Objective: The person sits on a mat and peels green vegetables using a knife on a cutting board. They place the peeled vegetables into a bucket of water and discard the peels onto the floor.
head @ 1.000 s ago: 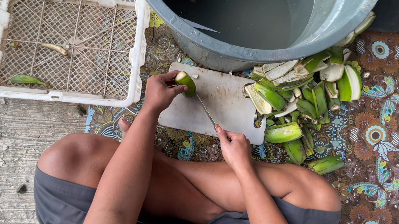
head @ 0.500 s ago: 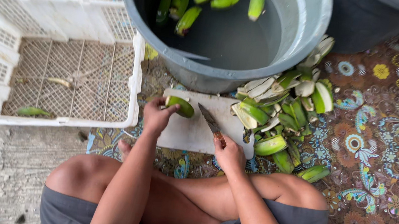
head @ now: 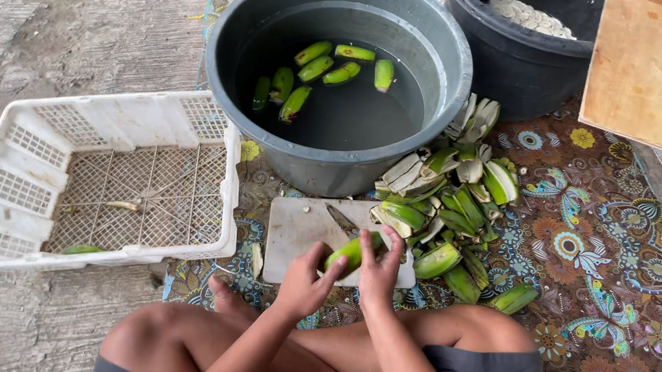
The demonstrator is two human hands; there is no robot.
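The person sits cross-legged on a flowered mat (head: 637, 281) with both hands raised just above a pale cutting board (head: 298, 233). Between them they hold a green banana (head: 349, 253), tilted with its upper end towards the right. The left hand (head: 303, 281) is curled round the lower end of the fruit, fingers closed on it. The right hand (head: 379, 270) grips the upper part, fingers pressed against the skin; a knife (head: 341, 218) shows just beyond the fruit, its blade pointing away over the board, though whether the right hand has its handle cannot be told from this view.

As to progress, judged from how things lie — several peeled green pieces already float in the water of the grey tub (head: 227, 68) straight ahead, and a heap of split peels (head: 441, 201) lies to the right of the board, touching the tub's foot. A few whole-looking bananas (head: 437, 261) rest at the near edge of that heap, so some fruit seems left to do. The white crate (head: 4, 175) on the left is nearly bare, with only a small green bit and a scrap on its mesh floor. A dark bucket (head: 495, 62) of pale slices stands behind, beside a wooden board (head: 657, 76)
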